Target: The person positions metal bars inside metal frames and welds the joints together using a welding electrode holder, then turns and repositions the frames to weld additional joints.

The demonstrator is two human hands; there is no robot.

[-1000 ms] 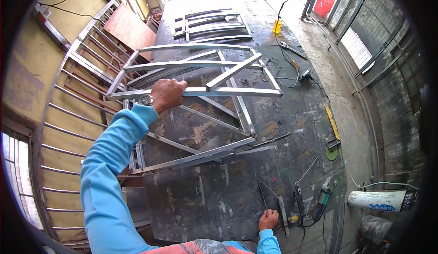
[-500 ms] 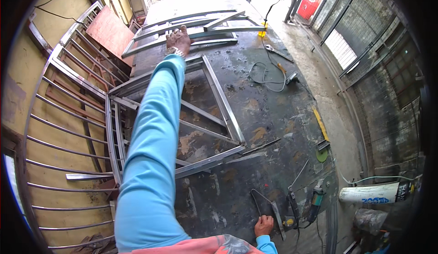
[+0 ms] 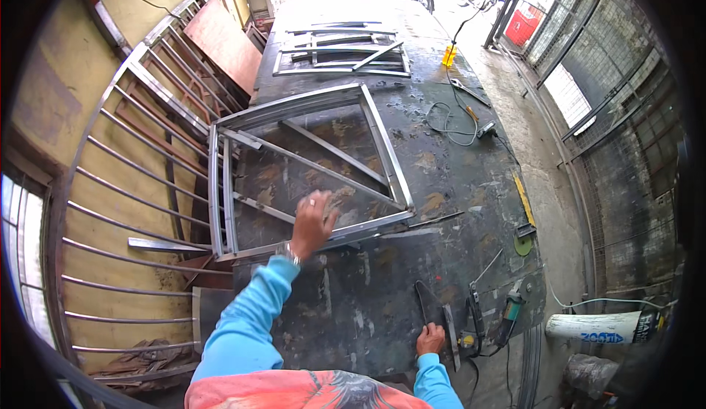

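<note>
Welded-looking rectangular steel frame (image 3: 384, 144) lies flat on the tabletop (image 3: 342, 321) ahead of you, with diagonal braces (image 3: 316, 168) inside; its left side looks to hang past the table edge. Your left hand (image 3: 314, 221) is at the near rail, fingers loosely spread, nothing in it; can't tell whether it touches the steel. Work it well: if you take the rail, wrap from outside and keep fingers out from between rail and tabletop. Don't lean on the overhanging side, it could tip. Can't tell if the braces are fixed, so test each before trusting it with load. Your right hand (image 3: 430, 340) has fingers curled at the lower end of a dark angled strip (image 3: 421, 300); can't tell a firm grip from a light rest, exact kind unclear. Keep that wrist clear of the flat metal bar (image 3: 451, 335) just beside it and the angle grinder (image 3: 513, 310) further right, cable included. The smaller ladder-like frame (image 3: 342, 72) sits at the far end, well apart, so reach over the near frame without dragging your sleeve across rail edges.
</note>
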